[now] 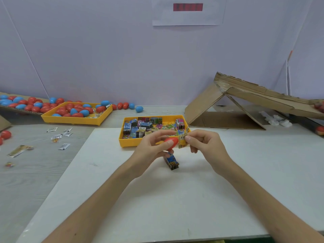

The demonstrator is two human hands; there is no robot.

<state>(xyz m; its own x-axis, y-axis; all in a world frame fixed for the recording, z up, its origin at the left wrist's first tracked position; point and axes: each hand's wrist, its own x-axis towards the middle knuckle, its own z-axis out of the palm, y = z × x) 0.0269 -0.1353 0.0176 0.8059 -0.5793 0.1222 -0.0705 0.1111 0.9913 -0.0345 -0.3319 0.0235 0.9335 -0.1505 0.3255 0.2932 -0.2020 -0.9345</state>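
1. Hands first: the left hand (150, 146) has its fingers curled round a red egg (171, 142), held up above the white board (157, 199).
2. The right hand (203, 142) pinches a small yellow-printed packet (182, 140) between thumb and fingertips, just beside the egg's right end.
3. A blue packet (171, 160) lies on the board right under both hands, with neither touching it.
4. A yellow tray (130, 143) full of similar packets sits just beyond the hands.
5. Way off past the left hand there's a second tray (73, 121) of red and blue eggs. A cardboard ramp (259, 95) stands on the table (35, 172) beyond the right hand.
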